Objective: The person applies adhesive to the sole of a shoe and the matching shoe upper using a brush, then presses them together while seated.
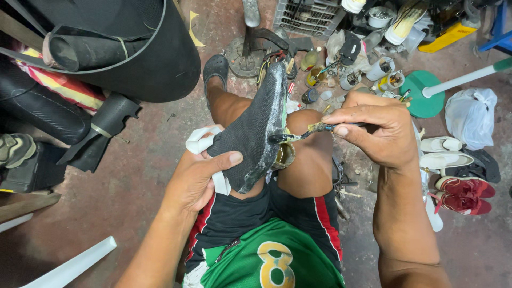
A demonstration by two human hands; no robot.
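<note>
Left hand (pixel 200 178) grips shoe (pixel 256 128) sole-up | right hand (pixel 373 133) pinches brush (pixel 298 136), bristles on sole edge

Left hand (pixel 200 178): curled in a firm grip, thumb pressed flat across the top, fingers wrapped under.
Left arm: reaching up from the lower left, wrist bent slightly inward.
Right hand (pixel 373 133): fingers pinched tightly together, knuckles raised, palm down.
Right arm: bare forearm rising from the lower right, wrist cocked left.
Knees: bare, drawn together between the arms.
</note>
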